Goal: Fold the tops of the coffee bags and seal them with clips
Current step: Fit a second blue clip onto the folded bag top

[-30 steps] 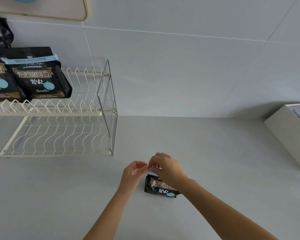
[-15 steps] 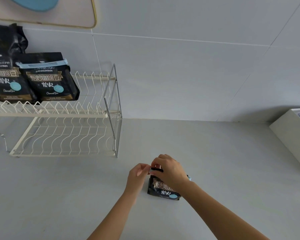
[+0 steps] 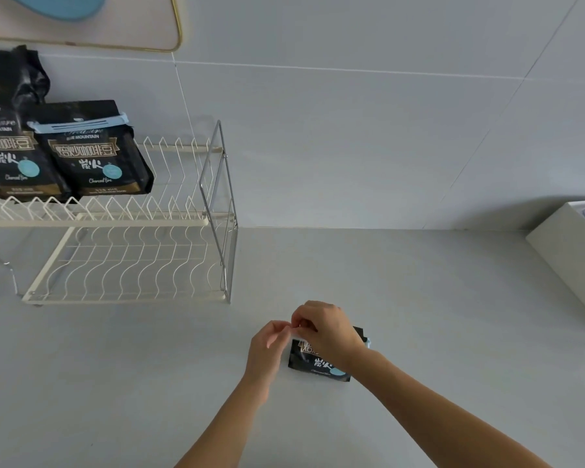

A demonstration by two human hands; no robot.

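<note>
A small black coffee bag [image 3: 318, 361] with a pale-blue dot is standing on the grey counter [image 3: 419, 315], near centre; the right hand [image 3: 325, 327] is curling over its top, fingers pinched; the left hand [image 3: 267, 346] is pinching alongside, what they grip hidden; a blue clip [image 3: 367, 342] end is showing right.

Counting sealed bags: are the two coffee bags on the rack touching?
Touching. The head view shows the clipped bag overlapping the unclipped bag beside it on the rack, with no gap between them.

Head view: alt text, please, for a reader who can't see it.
Two bare hands, left hand and right hand, work at the top of a black coffee bag on a grey counter. Two more bags stand on a white wire rack at left, one clipped.
</note>
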